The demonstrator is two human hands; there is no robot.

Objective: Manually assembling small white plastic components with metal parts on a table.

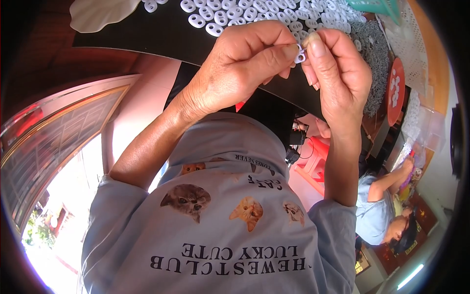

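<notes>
In front of my chest, above the table edge, both hands meet at a small white plastic piece with holes [300, 57]. My left hand [249, 63] pinches its left side between thumb and forefinger, the other fingers curled in. My right hand [338, 68] is closed at the piece's right side, thumb tip beside it. Whether a second tiny part sits in the right fingers is hidden. Just beyond my hands many loose white oval pieces with two holes [214, 29] lie spread on the black tabletop [156, 36].
A heap of small grey parts [374, 63] lies right of my hands. Beside it is an orange-red plate [400, 81] with white pieces. A green basket [389, 10] stands far right, a cream scalloped dish [93, 17] far left. Another person [374, 208] sits at the right.
</notes>
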